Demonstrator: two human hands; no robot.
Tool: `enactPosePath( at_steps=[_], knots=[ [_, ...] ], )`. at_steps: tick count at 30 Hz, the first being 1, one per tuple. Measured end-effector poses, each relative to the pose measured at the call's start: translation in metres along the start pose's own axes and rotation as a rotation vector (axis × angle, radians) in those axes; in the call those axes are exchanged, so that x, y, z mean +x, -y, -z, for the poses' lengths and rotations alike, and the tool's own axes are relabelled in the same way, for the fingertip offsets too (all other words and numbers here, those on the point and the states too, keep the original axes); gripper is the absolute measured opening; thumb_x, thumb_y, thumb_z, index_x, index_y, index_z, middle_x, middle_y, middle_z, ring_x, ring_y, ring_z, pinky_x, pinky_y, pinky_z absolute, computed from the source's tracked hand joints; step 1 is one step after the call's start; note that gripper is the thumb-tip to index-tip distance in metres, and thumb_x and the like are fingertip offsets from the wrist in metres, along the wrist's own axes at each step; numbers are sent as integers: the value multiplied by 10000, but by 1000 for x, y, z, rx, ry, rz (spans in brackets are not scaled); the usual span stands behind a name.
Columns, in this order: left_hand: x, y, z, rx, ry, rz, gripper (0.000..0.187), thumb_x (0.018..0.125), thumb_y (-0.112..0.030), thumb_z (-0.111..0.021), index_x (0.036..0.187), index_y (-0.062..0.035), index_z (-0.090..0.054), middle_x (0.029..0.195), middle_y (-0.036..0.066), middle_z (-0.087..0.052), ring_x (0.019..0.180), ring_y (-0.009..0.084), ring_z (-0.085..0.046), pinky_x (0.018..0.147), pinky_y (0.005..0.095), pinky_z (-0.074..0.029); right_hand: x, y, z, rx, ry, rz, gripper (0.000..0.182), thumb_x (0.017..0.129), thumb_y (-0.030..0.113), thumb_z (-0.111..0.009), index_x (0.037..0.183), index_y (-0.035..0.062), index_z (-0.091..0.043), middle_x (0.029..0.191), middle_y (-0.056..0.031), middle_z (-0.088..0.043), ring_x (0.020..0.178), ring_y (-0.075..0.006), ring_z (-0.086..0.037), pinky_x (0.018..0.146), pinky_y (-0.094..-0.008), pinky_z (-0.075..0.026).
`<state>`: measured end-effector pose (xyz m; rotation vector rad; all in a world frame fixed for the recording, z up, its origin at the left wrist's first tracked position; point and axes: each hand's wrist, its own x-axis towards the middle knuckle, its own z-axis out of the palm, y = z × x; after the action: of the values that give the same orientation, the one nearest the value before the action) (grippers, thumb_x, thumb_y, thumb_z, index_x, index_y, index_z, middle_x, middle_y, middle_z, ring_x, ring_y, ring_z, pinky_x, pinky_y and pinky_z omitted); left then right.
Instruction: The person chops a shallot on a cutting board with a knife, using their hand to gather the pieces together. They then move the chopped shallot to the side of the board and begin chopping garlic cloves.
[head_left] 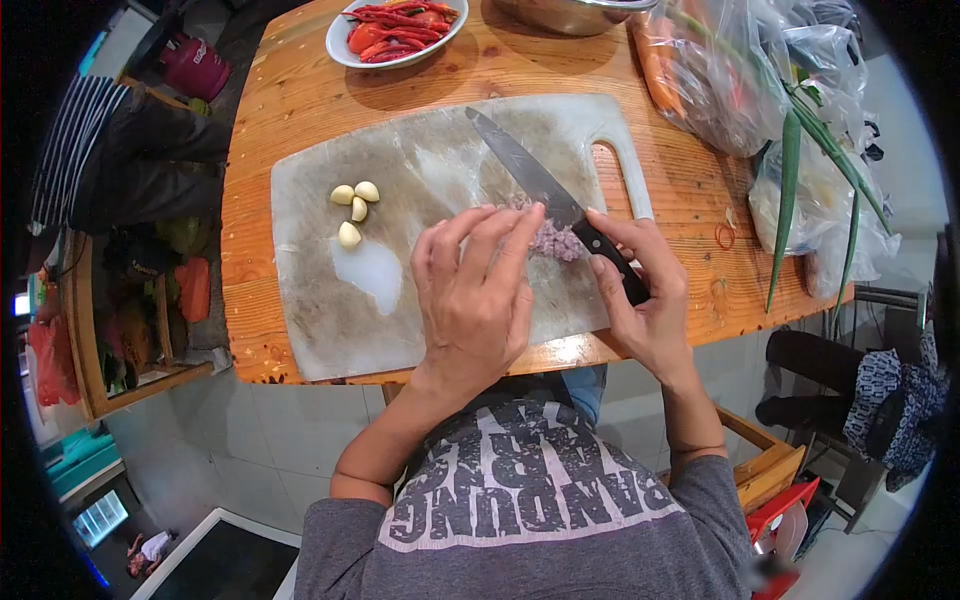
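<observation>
My right hand (pixel 645 290) is closed around the black handle of a kitchen knife (pixel 525 168), whose blade points away and to the left. My left hand (pixel 475 290) has its fingers stretched out, and its index fingertip is at the flat of the blade. Finely chopped purple-white pieces, like shallot (pixel 560 243), lie beside the blade between my hands. Part of that pile is hidden by my left fingers. Several peeled garlic cloves (pixel 359 209) sit on the left of the worn white cutting board (pixel 310 315), near a wet patch.
A white bowl of red chilies and tomatoes (pixel 395 30) stands at the far side of the wooden table (pixel 270 110). Beside it is a metal bowl (pixel 570 15). Plastic bags of vegetables (pixel 715 75) and green leaves occupy the right. A rubber band (pixel 724 236) lies near them.
</observation>
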<state>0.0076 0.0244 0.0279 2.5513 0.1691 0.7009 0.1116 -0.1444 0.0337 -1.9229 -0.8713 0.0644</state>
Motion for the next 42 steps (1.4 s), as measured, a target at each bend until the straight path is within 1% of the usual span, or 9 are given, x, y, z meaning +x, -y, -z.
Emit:
enactPosePath(
  at_steps=[8, 12, 15, 19, 26, 29, 35, 38, 42],
  knots=[
    [-8, 5, -6, 95, 22, -100, 497, 808, -38, -693, 1290, -157, -706, 1265, 26, -603, 1246, 250, -506, 1123, 484, -321, -1, -1, 3, -2, -34, -37, 399, 874, -15, -703, 1270, 29, -686, 983, -154, -664, 844, -255, -643, 753, -326, -506],
    [-5, 12, -7, 94, -32, -72, 361, 795, -99, -770, 1147, -176, -762, 1203, 26, -613, 1213, 237, -524, 1110, 477, -337, -4, -3, 12, -91, -21, -79, 389, 857, -22, -704, 1242, 34, -702, 992, -147, -668, 852, -264, -627, 769, -333, -498],
    [3, 20, -6, 65, -108, -50, 248, 779, -111, -808, 1018, -163, -771, 1124, 19, -633, 1154, 230, -558, 1097, 467, -348, -3, -15, 24, -251, -41, 88, 399, 835, -33, -705, 1228, 37, -710, 997, -132, -672, 885, -273, -612, 796, -346, -490],
    [12, 24, 2, -31, -114, 30, 160, 782, -86, -806, 919, -141, -744, 1009, 26, -666, 1048, 233, -610, 1070, 452, -364, 0, -18, 47, -418, 39, 109, 341, 848, 0, -695, 1187, 32, -702, 997, -119, -672, 908, -290, -600, 810, -370, -486],
    [10, 17, 4, -67, -54, 63, 174, 852, -53, -740, 1012, -119, -762, 1026, 64, -708, 1007, 240, -641, 1044, 417, -390, -2, -18, 33, 332, 39, -301, 304, 996, 112, -651, 1276, -3, -630, 1016, -12, -668, 869, -82, -584, 759, -262, -485],
    [9, 9, 4, -348, 57, 176, 175, 900, -75, -715, 1068, -89, -763, 1065, 74, -711, 1026, 210, -643, 998, 360, -408, 7, -17, 31, 533, 174, -368, 338, 1008, 134, -654, 1302, -24, -606, 1062, -9, -677, 878, -51, -590, 723, -219, -479],
    [18, 11, 5, -880, 102, 363, 191, 906, -133, -752, 1076, -47, -761, 1027, 37, -707, 970, 141, -603, 878, 290, -429, 18, 6, 12, 632, 243, -355, 359, 1014, 134, -653, 1340, -5, -591, 1066, -4, -678, 912, -45, -606, 699, -208, -477],
    [23, 12, 6, -881, 79, 305, 191, 876, -112, -794, 1037, -17, -757, 991, 49, -707, 933, 122, -665, 847, 287, -506, 18, 9, 8, 635, 252, -319, 361, 995, 111, -671, 1333, 0, -608, 1106, -22, -643, 994, -84, -596, 789, -225, -485],
    [22, 14, 3, -881, 61, 335, 157, 873, -96, -782, 1005, -14, -760, 953, 46, -711, 927, 125, -666, 850, 293, -507, 16, 9, 7, 532, 248, -273, 345, 962, 96, -694, 1289, -5, -649, 1141, -48, -622, 1033, -117, -564, 899, -253, -457]
  ],
)
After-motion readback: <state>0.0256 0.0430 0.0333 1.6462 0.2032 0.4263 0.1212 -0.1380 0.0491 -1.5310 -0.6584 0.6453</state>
